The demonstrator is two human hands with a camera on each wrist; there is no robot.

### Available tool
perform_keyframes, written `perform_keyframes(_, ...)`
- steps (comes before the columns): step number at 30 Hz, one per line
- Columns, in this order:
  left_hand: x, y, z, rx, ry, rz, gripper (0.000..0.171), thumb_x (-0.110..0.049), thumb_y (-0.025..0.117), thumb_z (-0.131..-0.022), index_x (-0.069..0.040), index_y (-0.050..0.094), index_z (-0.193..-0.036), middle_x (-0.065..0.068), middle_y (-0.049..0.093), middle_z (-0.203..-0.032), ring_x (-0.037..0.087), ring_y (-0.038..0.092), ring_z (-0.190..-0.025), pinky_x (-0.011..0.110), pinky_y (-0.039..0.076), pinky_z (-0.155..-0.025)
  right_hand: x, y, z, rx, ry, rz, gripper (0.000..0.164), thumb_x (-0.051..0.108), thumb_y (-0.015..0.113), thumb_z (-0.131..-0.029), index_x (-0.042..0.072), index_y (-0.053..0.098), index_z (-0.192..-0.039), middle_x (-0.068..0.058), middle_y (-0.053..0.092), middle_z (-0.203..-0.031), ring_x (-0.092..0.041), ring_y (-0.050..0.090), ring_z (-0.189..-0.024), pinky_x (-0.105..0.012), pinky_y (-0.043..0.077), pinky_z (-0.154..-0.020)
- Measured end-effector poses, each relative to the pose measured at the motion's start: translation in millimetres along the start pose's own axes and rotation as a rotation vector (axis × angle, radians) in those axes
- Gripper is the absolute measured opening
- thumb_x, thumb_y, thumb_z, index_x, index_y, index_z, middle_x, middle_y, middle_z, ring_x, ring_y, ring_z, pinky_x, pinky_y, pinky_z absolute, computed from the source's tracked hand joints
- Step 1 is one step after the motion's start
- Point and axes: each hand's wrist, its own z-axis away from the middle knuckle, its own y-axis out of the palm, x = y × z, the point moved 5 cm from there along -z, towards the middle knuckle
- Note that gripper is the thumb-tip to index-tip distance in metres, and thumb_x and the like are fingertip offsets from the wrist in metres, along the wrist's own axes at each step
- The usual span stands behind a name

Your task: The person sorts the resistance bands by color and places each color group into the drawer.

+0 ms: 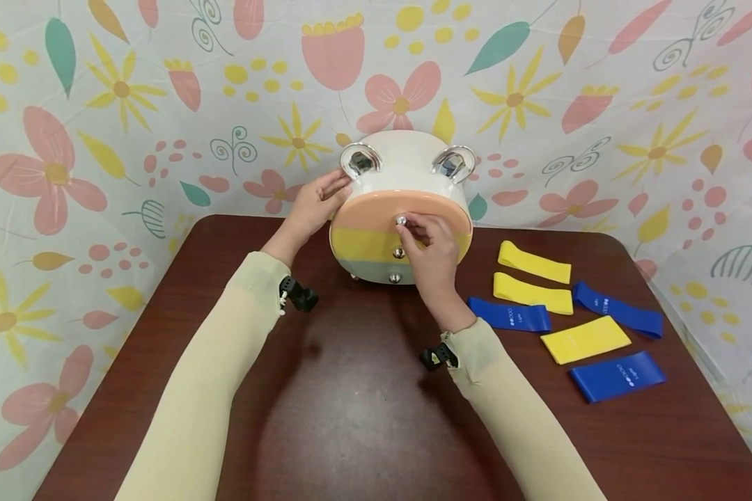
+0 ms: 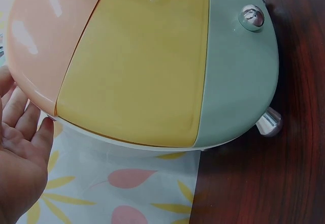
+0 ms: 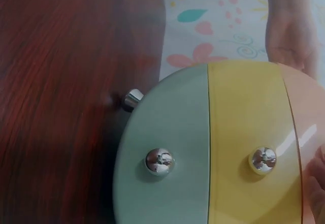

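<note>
A rounded white drawer box (image 1: pixel 407 163) with silver ears stands at the back of the table. Its front has an orange drawer (image 1: pixel 370 210), a yellow drawer (image 1: pixel 363 243) and a green drawer (image 1: pixel 366 270), each with a round silver knob. My right hand (image 1: pixel 435 254) pinches the orange drawer's knob (image 1: pixel 402 220) between thumb and fingers. With fingers extended, my left hand (image 1: pixel 316 207) rests against the box's left side, below the left ear. In the left wrist view, the left fingertips (image 2: pixel 46 125) touch the box's edge by the orange drawer.
Several yellow and blue bands lie right of the box, among them a yellow band (image 1: pixel 585 339) and a blue band (image 1: pixel 618 376). The brown table (image 1: pixel 351 403) backs onto a flowered cloth (image 1: pixel 182 139). Short silver feet (image 2: pixel 269 122) hold the box up.
</note>
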Motion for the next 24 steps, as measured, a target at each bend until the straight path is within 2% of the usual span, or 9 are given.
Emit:
perform_keyframes(4,1.3,-0.4,-0.5,0.001,-0.004,-0.003,0.06,-0.023,0.055,-0.106,-0.004,0.035,-0.16,0.015,0.048,-0.159,0.025,0.043,-0.151,0.039,0.039,-0.123,-0.7,-5.0,5.4,0.019,0.044,-0.047,0.026,0.009,0.075,-0.093,-0.004,0.075,-0.115,-0.023,0.07,-0.106,-0.034,0.072,-0.096,-0.01,0.055,-0.084)
perform_keyframes(6,1.6,-0.2,-0.7,0.002,-0.008,0.0,0.061,-0.023,0.055,-0.106,-0.005,0.034,-0.16,0.015,0.048,-0.159,0.024,0.043,-0.152,0.039,0.04,-0.123,-4.8,-7.7,14.8,-0.009,0.09,-0.097,0.026,0.005,0.075,-0.092,-0.006,0.073,-0.115,-0.024,0.069,-0.106,-0.035,0.07,-0.097,-0.008,0.053,-0.083)
perform_keyframes(11,0.8,-0.7,-0.9,-0.004,-0.011,0.001,0.06,-0.023,0.056,-0.106,-0.005,0.035,-0.16,0.014,0.048,-0.159,0.024,0.042,-0.152,0.039,0.04,-0.123,-25.6,-3.0,50.1,-0.086,0.256,-0.194,0.032,0.001,0.075,-0.091,-0.009,0.066,-0.12,-0.027,0.062,-0.116,-0.037,0.065,-0.103,-0.011,0.053,-0.083)
perform_keyframes(14,-0.1,-1.0,-1.1,-0.012,-0.002,-0.002,0.059,-0.022,0.056,-0.106,-0.005,0.036,-0.159,0.015,0.049,-0.158,0.024,0.043,-0.151,0.039,0.04,-0.123,-37.3,6.3,64.8,-0.104,0.314,-0.249,0.035,0.0,0.073,-0.092,-0.009,0.062,-0.124,-0.027,0.057,-0.123,-0.039,0.062,-0.109,-0.012,0.053,-0.086)
perform_keyframes(19,0.5,-0.5,-0.7,-0.011,-0.002,0.01,0.059,-0.021,0.056,-0.106,-0.004,0.036,-0.159,0.015,0.048,-0.158,0.025,0.043,-0.151,0.039,0.04,-0.123,-49.1,21.1,72.8,-0.148,0.342,-0.312,0.035,-0.001,0.072,-0.093,-0.009,0.061,-0.125,-0.027,0.053,-0.123,-0.042,0.06,-0.114,-0.012,0.053,-0.089)
perform_keyframes(24,1.2,0.1,-0.1,-0.01,0.002,0.016,0.059,-0.021,0.055,-0.106,-0.004,0.036,-0.159,0.015,0.049,-0.158,0.025,0.044,-0.151,0.04,0.04,-0.123,-52.4,29.2,71.6,-0.228,0.323,-0.285,0.031,0.003,0.074,-0.092,-0.008,0.065,-0.12,-0.025,0.054,-0.117,-0.039,0.064,-0.108,-0.011,0.054,-0.085)
